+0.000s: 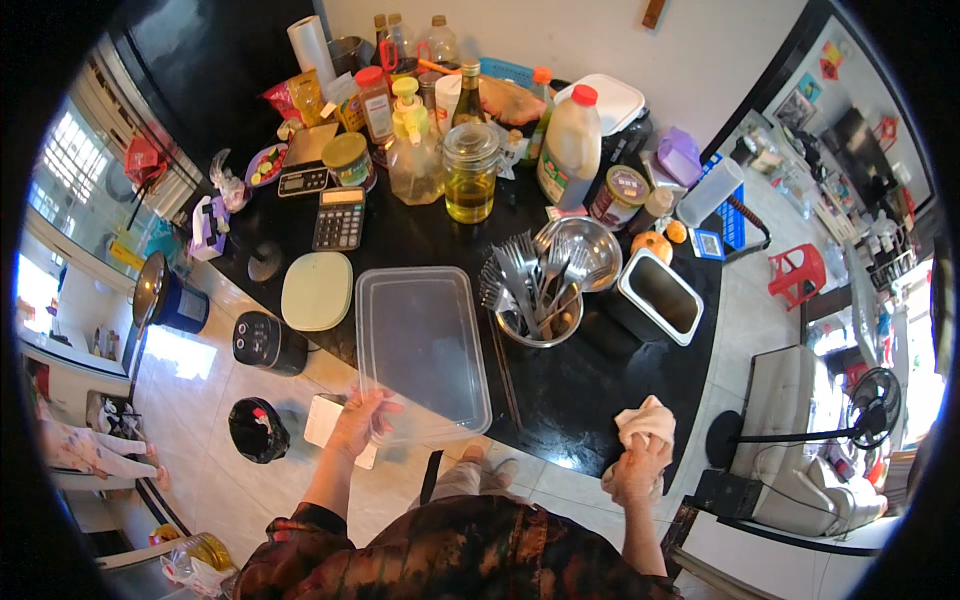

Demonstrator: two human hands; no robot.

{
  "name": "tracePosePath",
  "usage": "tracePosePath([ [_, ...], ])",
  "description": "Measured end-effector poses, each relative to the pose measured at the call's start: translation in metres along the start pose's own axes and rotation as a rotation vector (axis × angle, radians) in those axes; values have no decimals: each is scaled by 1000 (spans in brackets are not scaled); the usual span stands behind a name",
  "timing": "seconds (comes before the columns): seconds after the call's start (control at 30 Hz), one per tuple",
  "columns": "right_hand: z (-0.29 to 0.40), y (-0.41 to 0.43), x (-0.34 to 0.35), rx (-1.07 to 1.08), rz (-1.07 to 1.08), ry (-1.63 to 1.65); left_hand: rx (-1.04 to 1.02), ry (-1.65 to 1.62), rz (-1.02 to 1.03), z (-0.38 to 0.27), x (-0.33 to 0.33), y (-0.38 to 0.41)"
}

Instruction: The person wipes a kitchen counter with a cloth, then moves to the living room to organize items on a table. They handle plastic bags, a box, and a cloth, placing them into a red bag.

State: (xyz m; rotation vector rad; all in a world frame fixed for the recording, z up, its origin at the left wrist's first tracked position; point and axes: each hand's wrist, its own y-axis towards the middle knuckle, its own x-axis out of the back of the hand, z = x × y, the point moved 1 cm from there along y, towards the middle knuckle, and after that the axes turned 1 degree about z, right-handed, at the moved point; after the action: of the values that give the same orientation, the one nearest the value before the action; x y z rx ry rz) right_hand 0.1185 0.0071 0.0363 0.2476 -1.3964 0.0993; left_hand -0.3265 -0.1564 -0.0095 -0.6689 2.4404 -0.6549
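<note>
My left hand (364,421) grips the near left corner of a clear rectangular plastic lid or shallow container (421,349); the picture does not settle which. It is held over the front edge of the black countertop (555,405), and I see the floor through part of it. At the right, my right hand (639,466) is closed around a bunched pale cloth (649,421) by the counter's front corner. Behind these, a steel bowl (541,342) holds several forks and other cutlery (529,274). Another steel bowl (604,240) stands just beyond it.
Right of the cutlery is a dark rectangular tub (694,311) with a white rim. Leftward lie a pale green lid (318,291) and a calculator (340,219). A glass jar of yellow liquid (470,180) and several bottles line the back. A black-lined bin (259,431) stands below.
</note>
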Motion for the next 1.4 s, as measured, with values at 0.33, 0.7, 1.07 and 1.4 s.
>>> tracePosePath([
  [0.33, 87, -50, -11, 466, 129, 324, -279, -190, -171, -51, 10, -61],
  [0.7, 161, -10, 48, 497, 246, 1017, -592, -183, -236, -131, 32, -74],
  [1.07, 334, 84, -90, 504, 180, 224, -492, -25, -199, -165, 148, -82],
  [1.4, 391, 127, -102, 481, 188, 207, -124, 230, 50, -184, 152, -46],
])
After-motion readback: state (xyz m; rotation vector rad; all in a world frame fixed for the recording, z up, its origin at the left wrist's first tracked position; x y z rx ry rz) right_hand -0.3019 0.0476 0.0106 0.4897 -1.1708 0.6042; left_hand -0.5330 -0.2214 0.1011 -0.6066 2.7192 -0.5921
